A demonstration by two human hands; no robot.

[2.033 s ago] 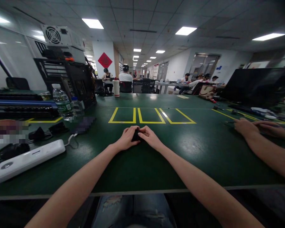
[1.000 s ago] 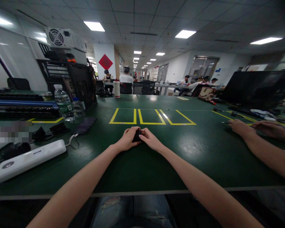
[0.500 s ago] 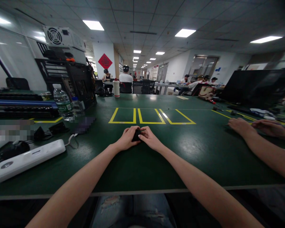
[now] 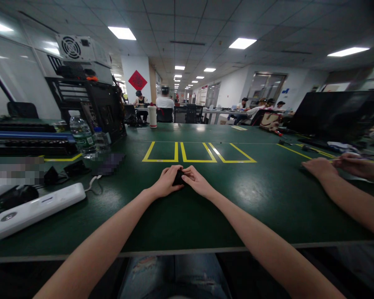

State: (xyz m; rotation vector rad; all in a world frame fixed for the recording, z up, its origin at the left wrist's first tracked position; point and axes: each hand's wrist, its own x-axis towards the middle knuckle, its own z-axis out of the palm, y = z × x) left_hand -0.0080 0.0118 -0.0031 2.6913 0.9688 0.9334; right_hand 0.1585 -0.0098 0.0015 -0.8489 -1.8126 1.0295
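Note:
A small black object (image 4: 178, 177) is held low over the green table (image 4: 218, 220), just in front of the yellow tape outlines (image 4: 198, 160). My left hand (image 4: 167, 181) wraps round it from the left, fingers over the top and thumb below. From the right, my right hand (image 4: 195, 181) grips it with bent fingers and thumb. The fingers cover most of the object, so its exact shape cannot be made out.
On the left lie a white power strip (image 4: 39, 211), water bottles (image 4: 82, 135) and a black computer case (image 4: 101, 104). A white cup (image 4: 152, 116) stands behind. Another person's hands (image 4: 322, 168) work at the right, near a black monitor (image 4: 336, 114).
My right fingers have shifted slightly on the black object, while my left hand looks unchanged. At the right, the other person's hands have moved a little.

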